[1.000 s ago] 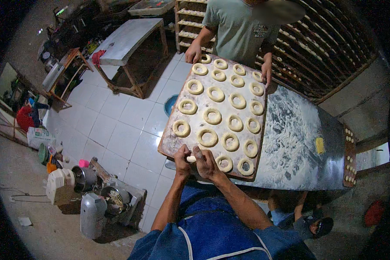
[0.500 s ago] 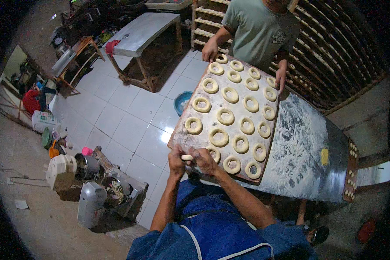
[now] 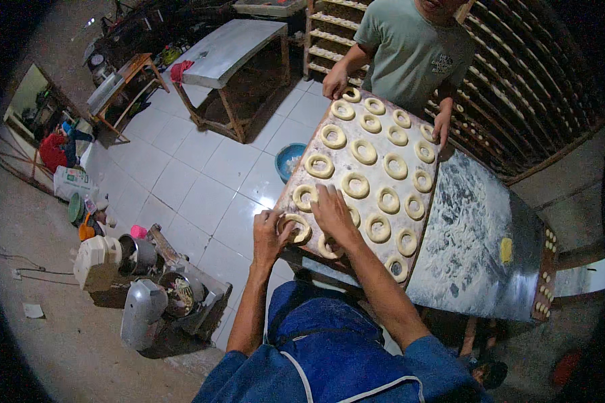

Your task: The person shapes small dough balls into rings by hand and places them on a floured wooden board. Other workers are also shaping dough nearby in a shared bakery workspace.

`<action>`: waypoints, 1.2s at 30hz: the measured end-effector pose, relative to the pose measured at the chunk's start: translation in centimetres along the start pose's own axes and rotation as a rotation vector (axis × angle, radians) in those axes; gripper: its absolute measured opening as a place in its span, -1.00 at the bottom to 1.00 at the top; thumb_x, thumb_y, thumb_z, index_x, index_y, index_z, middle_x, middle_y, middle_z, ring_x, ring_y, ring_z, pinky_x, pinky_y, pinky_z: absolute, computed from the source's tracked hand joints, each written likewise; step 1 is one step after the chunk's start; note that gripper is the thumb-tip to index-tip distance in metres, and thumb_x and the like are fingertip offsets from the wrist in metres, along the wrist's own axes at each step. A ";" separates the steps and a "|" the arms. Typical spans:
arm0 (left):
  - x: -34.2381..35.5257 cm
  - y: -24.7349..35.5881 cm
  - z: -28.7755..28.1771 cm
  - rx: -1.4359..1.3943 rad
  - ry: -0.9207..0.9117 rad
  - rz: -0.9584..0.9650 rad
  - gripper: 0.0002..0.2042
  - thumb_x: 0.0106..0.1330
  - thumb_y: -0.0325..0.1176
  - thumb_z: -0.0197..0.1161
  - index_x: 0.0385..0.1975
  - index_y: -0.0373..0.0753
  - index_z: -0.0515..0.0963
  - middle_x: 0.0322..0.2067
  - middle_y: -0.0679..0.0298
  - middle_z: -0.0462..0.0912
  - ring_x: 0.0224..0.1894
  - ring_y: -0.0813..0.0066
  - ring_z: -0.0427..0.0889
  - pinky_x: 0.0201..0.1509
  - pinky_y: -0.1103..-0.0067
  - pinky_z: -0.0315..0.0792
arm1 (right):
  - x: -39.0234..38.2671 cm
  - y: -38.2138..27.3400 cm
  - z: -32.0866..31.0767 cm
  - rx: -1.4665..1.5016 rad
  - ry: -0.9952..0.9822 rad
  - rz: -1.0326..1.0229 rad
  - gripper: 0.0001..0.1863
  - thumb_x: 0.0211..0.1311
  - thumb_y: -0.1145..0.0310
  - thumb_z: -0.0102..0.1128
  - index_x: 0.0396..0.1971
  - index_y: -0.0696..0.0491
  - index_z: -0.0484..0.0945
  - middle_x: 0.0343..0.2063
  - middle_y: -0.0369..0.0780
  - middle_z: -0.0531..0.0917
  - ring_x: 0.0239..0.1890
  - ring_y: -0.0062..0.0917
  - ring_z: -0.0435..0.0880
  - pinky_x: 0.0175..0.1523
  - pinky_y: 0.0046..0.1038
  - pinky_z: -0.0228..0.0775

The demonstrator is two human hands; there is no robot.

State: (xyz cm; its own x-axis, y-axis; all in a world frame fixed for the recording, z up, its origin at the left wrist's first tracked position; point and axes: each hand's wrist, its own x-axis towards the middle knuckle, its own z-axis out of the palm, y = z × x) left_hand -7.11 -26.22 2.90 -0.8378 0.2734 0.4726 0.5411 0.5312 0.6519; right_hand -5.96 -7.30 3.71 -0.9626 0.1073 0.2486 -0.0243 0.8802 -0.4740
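Note:
A dough ring [image 3: 294, 229] lies at the near left corner of a floured wooden board [image 3: 417, 151]. My left hand [image 3: 269, 234] grips this ring's left side, its thumb over the dough and its fingers at the board's edge. Over the board, my right hand [image 3: 334, 213] reaches forward with fingers extended, fingertips beside another dough ring [image 3: 305, 197]; I see nothing in it. It partly covers a dough ring behind it and one near the front edge [image 3: 329, 246]. Several more pale rings lie in rough rows. A co-worker's hands [image 3: 335, 83] hold the far edge.
Beneath the board is a floured metal table [image 3: 460, 235] bearing a yellow scraper-like piece [image 3: 505, 250]. A blue basin [image 3: 288, 161] sits on the tiled floor. Mixers [image 3: 144, 312] stand at the lower left, a metal-topped table [image 3: 232, 50] behind. Racks of dough [image 3: 538, 80] line the right.
The dough ring that both hands held at the near left corner now lies open on the board. My right hand has moved forward over the board; my left stays at the ring.

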 end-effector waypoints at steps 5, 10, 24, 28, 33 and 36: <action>0.8 -1.5 1.4 0.073 -0.112 -0.005 -0.77 -0.01 -0.36 0.39 -0.37 -0.23 0.54 -0.42 0.18 0.49 -0.33 0.21 0.45 -0.26 0.40 0.36 | 3.6 -0.3 0.6 -0.031 -0.088 0.082 -0.66 0.03 0.36 0.13 -0.22 0.25 0.41 -0.20 0.09 0.46 -0.12 -0.05 0.47 -0.11 -0.14 0.43; 1.8 1.1 -0.7 -0.316 0.001 -0.236 -0.60 0.02 -0.46 0.31 -0.08 -0.30 0.46 -0.23 0.12 0.50 -0.13 0.26 0.50 -0.01 0.44 0.41 | 4.9 -2.0 -2.1 0.438 -0.370 0.152 -0.71 -0.02 0.36 0.17 -0.31 0.17 0.37 -0.38 -0.12 0.48 -0.31 -0.41 0.47 -0.19 -0.39 0.36; -3.9 7.0 1.1 -1.760 0.110 -0.877 -0.67 0.26 -0.12 -0.05 -0.10 -0.18 0.24 -0.28 0.27 0.32 -0.36 0.42 0.42 -0.32 0.51 0.40 | -9.6 -4.4 -6.7 1.108 -0.076 -0.004 -0.49 0.31 -0.03 -0.13 -0.47 0.18 0.49 -0.68 -0.28 0.42 -0.59 -0.56 0.47 -0.45 -0.49 0.34; -3.5 9.0 1.0 -1.177 -0.034 -0.708 -0.75 0.29 -0.12 -0.09 -0.43 -0.17 0.26 -0.58 0.44 0.19 -0.58 0.60 0.24 -0.49 0.65 0.24 | -11.2 -3.6 -4.1 0.662 0.019 -0.155 -0.67 0.26 0.16 -0.06 -0.25 0.14 0.49 -0.65 -0.22 0.50 -0.65 -0.44 0.49 -0.49 -0.45 0.35; -4.0 8.7 2.6 -1.307 0.242 -0.816 -0.75 0.36 -0.23 -0.11 -0.56 -0.15 0.21 -0.61 0.48 0.22 -0.58 0.66 0.22 -0.53 0.67 0.14 | -11.6 -3.9 1.5 0.384 0.315 -0.337 -0.64 0.12 0.37 0.03 -0.03 -0.02 0.38 -0.44 -0.17 0.52 -0.43 -0.25 0.48 -0.35 -0.29 0.32; -5.0 5.5 1.8 -1.077 0.074 -0.601 -0.70 0.39 -0.21 -0.11 -0.60 -0.18 0.22 -0.61 0.48 0.22 -0.55 0.69 0.20 -0.52 0.68 0.12 | -11.3 -4.4 0.2 0.210 0.398 -0.372 -0.57 0.11 0.38 0.02 0.05 -0.03 0.36 -0.37 -0.17 0.52 -0.38 -0.26 0.48 -0.33 -0.27 0.31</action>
State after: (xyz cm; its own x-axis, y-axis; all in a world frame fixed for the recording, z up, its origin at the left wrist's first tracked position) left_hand -0.05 -23.26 3.06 -0.9869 0.1494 -0.0609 -0.1146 -0.3835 0.9164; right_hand 4.96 -12.50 2.84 -0.7044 0.0096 0.7098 -0.4334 0.7861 -0.4407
